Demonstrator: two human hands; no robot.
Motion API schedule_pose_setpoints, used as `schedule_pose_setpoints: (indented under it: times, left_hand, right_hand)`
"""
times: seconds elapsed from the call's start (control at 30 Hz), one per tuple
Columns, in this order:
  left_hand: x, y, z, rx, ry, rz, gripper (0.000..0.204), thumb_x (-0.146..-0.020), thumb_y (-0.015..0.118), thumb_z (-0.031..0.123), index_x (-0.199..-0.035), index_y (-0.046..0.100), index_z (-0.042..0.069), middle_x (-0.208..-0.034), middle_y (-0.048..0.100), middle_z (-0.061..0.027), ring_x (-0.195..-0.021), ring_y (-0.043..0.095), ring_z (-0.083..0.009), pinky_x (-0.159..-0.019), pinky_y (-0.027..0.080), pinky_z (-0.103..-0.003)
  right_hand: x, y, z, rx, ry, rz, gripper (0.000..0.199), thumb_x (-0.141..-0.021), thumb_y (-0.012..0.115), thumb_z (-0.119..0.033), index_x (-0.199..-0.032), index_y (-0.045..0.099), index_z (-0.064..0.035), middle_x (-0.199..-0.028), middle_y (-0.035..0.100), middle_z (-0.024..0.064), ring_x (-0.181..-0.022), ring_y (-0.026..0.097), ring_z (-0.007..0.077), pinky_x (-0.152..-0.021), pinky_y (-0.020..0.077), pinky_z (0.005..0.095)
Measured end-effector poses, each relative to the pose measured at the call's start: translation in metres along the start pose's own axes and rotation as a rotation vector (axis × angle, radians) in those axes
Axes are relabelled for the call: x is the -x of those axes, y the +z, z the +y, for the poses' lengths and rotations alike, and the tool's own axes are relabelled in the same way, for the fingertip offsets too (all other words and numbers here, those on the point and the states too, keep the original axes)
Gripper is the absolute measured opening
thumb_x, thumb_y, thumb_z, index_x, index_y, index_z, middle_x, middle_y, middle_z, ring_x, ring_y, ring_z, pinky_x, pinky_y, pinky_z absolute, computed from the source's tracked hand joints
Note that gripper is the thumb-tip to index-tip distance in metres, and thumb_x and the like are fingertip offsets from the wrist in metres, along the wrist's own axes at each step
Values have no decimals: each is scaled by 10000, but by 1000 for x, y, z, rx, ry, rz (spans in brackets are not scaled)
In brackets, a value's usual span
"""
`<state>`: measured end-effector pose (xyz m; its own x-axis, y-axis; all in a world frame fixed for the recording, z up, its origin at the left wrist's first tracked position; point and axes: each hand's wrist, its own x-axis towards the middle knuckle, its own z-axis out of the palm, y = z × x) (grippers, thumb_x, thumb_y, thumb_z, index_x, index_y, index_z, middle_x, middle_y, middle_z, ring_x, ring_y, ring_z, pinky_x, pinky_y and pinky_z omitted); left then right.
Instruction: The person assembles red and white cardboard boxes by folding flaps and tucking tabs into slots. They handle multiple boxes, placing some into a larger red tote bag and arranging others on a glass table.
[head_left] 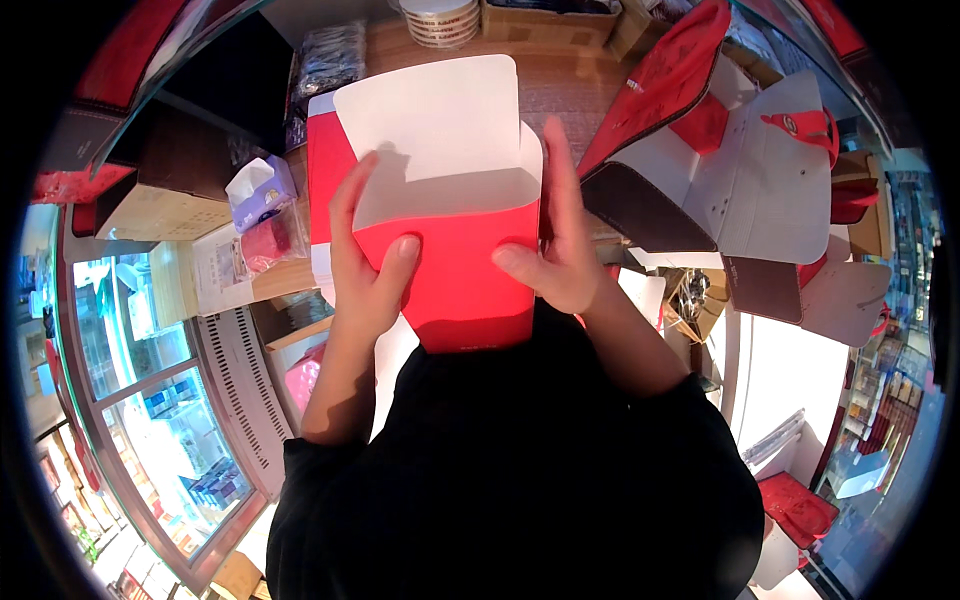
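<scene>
Between my two hands is a red cardboard box point(470, 275) with a white inside, its mouth open and its tall white flap point(435, 120) standing up at the far side. My left hand point(365, 275) grips the box's left side, thumb on the red front panel. On the opposite side my right hand point(568, 262) presses the wall, with its thumb on the front and its fingers pointing up along the edge. Partly covered by the box and my left hand, more red and white card point(325, 165) lies on the wooden table point(560, 85).
At right, several open red, white and dark brown boxes point(760, 190) with red cloth-like pieces crowd the table. A purple tissue box point(262, 190) and a clear bag with something red point(268, 245) are at left. White tubs point(440, 22) stand at the back beside a cardboard box point(550, 25).
</scene>
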<state>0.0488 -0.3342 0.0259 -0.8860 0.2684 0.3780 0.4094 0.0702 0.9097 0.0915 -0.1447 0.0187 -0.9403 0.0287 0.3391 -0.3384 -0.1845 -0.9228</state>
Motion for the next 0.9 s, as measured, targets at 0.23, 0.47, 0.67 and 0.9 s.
schedule_pose_setpoints:
  times: [0.23,0.47,0.67,0.9]
  left_hand:
    - [0,-6,1,6,-1,-103,505,-816,603,250,-1219,427,1,-1207,466,-167,-1122,470,-254,-957,364,-355]
    - [-4,-11,6,-21,-13,-129,337,-799,619,201,-1042,488,8,-1023,490,-122,-958,502,-215,-851,393,-310]
    - [-5,-13,7,-36,-45,-154,304,-780,620,181,-993,492,7,-946,483,-100,-880,490,-191,-798,386,-289]
    - [-4,-15,14,-65,-49,-232,302,-766,613,165,-991,488,8,-953,479,-99,-897,484,-186,-821,378,-295]
  right_hand:
    - [-5,-16,2,88,39,-90,772,-765,702,-196,-1404,282,-90,-1328,366,127,-1170,448,239,-899,442,345]
    - [-13,-21,-6,123,28,-190,742,-747,714,-188,-1380,338,-98,-1301,387,122,-1177,439,233,-920,427,358]
    - [-14,-17,-3,34,41,-96,712,-739,725,-197,-1357,385,-96,-1256,444,123,-1147,460,225,-918,415,350]
    - [-31,-39,-11,64,246,-271,672,-734,689,-151,-1329,408,-18,-1274,443,100,-1157,442,198,-981,359,342]
